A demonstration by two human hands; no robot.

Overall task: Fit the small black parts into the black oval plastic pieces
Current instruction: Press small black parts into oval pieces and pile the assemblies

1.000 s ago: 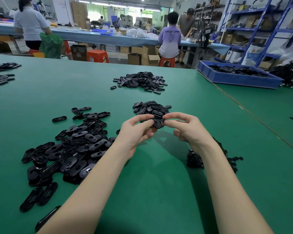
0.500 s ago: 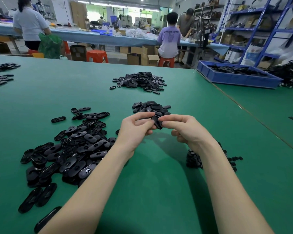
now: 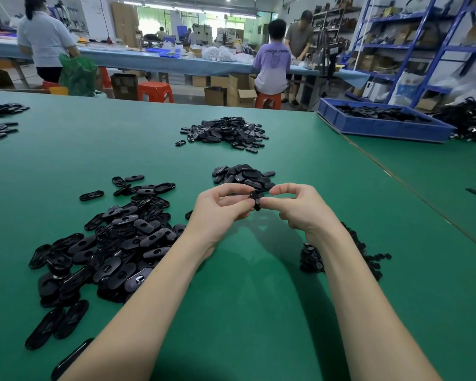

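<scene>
**Pinching one black oval piece between two hands above the green table**

Both hands are meeting over the middle of the green table (image 3: pixel 259 312), raised a little above its surface. The left hand (image 3: pixel 220 213) is curling its fingers and thumb round a black oval piece (image 3: pixel 256 200), and the right hand (image 3: pixel 297 207) is pinching the same piece from the other side, thumb and forefinger closing on it. The piece is sitting almost wholly hidden between the fingertips, so whether a small part is already seated in it cannot be told.

Just beyond the hands a small heap of oval pieces (image 3: pixel 243 174) is lying on the table. A larger, looser spread of oval pieces (image 3: pixel 116 243) is lying toward the table's left edge, reaching to its near edge. A pile of small black parts (image 3: pixel 311 257) is lying beside and partly behind the right forearm. Another heap (image 3: pixel 226 132) is sitting nearer the far edge.

A blue tray (image 3: pixel 382 127) is resting at the far right, holding more black pieces. People are working at a long bench (image 3: pixel 149 61) behind.
</scene>
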